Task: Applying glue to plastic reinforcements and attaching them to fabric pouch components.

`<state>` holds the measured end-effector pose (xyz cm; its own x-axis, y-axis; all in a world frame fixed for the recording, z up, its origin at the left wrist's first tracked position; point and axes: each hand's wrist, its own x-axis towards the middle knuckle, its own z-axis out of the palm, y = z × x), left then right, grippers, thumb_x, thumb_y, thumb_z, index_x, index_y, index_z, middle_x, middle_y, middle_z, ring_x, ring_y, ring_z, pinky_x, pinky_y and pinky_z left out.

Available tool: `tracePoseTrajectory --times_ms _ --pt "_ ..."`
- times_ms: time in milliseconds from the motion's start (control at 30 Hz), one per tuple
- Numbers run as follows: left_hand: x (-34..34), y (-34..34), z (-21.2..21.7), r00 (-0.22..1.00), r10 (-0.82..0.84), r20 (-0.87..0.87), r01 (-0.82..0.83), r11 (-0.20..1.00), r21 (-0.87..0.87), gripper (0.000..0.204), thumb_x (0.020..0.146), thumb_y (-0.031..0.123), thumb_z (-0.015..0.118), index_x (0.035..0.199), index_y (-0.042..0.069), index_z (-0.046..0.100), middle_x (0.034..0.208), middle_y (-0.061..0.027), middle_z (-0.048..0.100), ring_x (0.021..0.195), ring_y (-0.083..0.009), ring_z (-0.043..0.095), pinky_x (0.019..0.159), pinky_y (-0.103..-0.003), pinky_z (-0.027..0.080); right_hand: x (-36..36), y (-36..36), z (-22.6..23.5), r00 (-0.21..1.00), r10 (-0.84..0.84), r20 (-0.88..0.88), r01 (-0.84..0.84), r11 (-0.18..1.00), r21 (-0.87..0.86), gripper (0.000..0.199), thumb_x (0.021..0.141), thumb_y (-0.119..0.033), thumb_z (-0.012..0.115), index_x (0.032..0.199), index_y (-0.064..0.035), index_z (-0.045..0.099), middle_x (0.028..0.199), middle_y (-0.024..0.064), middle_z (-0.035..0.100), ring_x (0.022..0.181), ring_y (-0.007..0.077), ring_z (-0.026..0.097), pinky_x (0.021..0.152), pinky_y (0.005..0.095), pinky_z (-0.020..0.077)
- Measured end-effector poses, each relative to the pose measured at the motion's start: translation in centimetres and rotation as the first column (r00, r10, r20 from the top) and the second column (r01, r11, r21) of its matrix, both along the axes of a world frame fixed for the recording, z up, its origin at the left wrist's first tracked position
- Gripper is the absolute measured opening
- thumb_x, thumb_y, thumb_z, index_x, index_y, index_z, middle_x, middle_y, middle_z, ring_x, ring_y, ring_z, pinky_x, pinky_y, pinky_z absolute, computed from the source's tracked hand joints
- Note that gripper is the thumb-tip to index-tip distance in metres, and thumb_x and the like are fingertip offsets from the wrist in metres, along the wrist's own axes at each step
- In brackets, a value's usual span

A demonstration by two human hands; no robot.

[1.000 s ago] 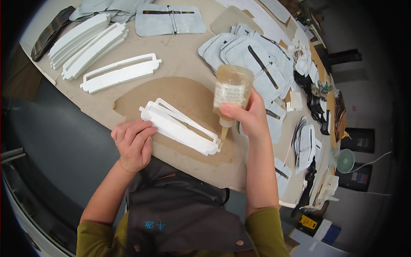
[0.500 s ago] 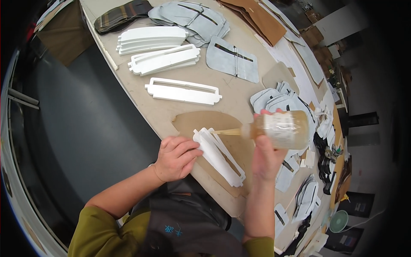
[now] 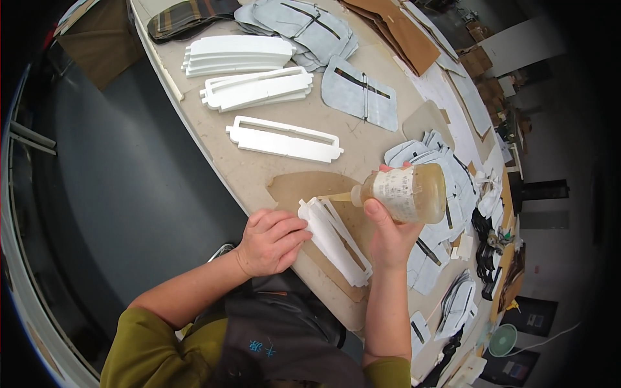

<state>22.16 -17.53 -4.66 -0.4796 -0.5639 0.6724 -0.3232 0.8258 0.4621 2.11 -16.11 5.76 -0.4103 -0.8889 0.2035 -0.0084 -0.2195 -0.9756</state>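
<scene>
In my right hand (image 3: 393, 242) is a translucent squeeze bottle (image 3: 394, 193) of yellowish liquid with a pale label, tipped on its side. Its thin nozzle points left, with the tip at the upper end of a white slotted frame piece (image 3: 331, 242). That piece lies slantwise on a brown sheet (image 3: 291, 184) near the table's edge. My left hand (image 3: 275, 240) is closed, its fingertips at the piece's upper left side. The thumb is mostly hidden, so how firmly it grips cannot be seen.
Beyond lie a single white frame (image 3: 284, 143) and two stacks of the same (image 3: 259, 87), (image 3: 239, 53). Grey-blue panels with dark slits (image 3: 362, 94) are piled behind and to the right. Brown sheets (image 3: 401, 32) lie at the far side; a green fan (image 3: 503, 339) stands at right.
The bottle and my right hand have shifted slightly left, and the bottle has rolled a little. The nozzle tip stays at the frame's upper end. My left hand keeps its place on the piece.
</scene>
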Motion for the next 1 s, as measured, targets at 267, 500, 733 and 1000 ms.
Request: tracePoseTrajectory --times_ms 267,500,733,1000 --pt "-0.2 0.0 0.2 1.000 0.005 0.003 -0.005 1.000 -0.001 0.027 0.073 0.016 0.067 0.100 0.016 0.071 0.110 0.0026 0.064 0.103 -0.0181 0.056 0.090 -0.034 0.039 0.3 -0.6 0.8 0.998 -0.003 -0.066 0.001 1.000 -0.016 0.051 0.073 -0.001 0.083 0.118 0.0021 0.058 0.107 0.0097 0.065 0.095 0.0174 0.064 0.083 0.0318 0.0535" --pt "0.0 0.0 0.2 1.000 0.006 -0.009 -0.006 1.000 0.013 0.028 0.072 0.015 0.067 0.100 0.017 0.070 0.109 0.0029 0.064 0.102 -0.0171 0.057 0.090 -0.034 0.037 0.3 -1.1 1.0 0.998 -0.006 -0.056 0.013 0.992 0.126 0.059 0.072 -0.007 0.080 0.124 0.0007 0.054 0.111 0.0110 0.064 0.104 0.0211 0.063 0.091 0.0335 0.0495" --pt "-0.3 0.0 0.1 1.000 -0.003 -0.010 0.003 1.000 -0.007 0.028 0.070 0.013 0.062 0.096 0.014 0.071 0.107 0.0001 0.065 0.099 -0.0204 0.057 0.088 -0.036 0.038 -0.8 -0.9 0.7 1.000 -0.018 -0.022 0.019 0.998 0.055 0.041 0.072 -0.003 0.083 0.107 0.0028 0.062 0.095 0.0074 0.067 0.084 0.0148 0.065 0.076 0.0288 0.0533" --pt "-0.2 0.0 0.2 1.000 0.018 0.007 -0.018 1.000 -0.001 0.031 0.071 0.012 0.066 0.101 0.016 0.070 0.108 0.0023 0.065 0.100 -0.0183 0.057 0.089 -0.034 0.038 -2.7 0.9 0.7 0.997 -0.042 -0.062 0.049 0.993 0.108 0.041 0.072 -0.006 0.082 0.107 0.0024 0.062 0.094 0.0075 0.067 0.082 0.0150 0.064 0.074 0.0289 0.0528"
